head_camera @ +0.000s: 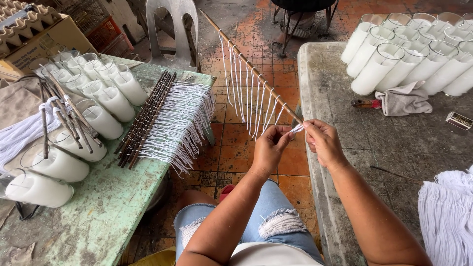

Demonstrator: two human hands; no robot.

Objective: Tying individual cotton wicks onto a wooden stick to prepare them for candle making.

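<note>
A long thin wooden stick (246, 61) slants from the upper middle down toward my hands, with several white string wicks (249, 101) hanging from it. My left hand (270, 148) pinches the near end of the stick where a white wick loop (297, 129) is wrapped. My right hand (322, 143) holds the same wick loop from the right side, fingers closed on it. Both hands meet just above the edge of the grey concrete table (384, 143).
A green table (108, 207) on the left holds a bundle of wick-strung sticks (148, 118) and glass candles (103, 93) lying down. More glass candles (409, 54) lie on the grey table, with a rag (404, 101) and white wick bundle (448, 212). A grey plastic chair (172, 29) stands behind.
</note>
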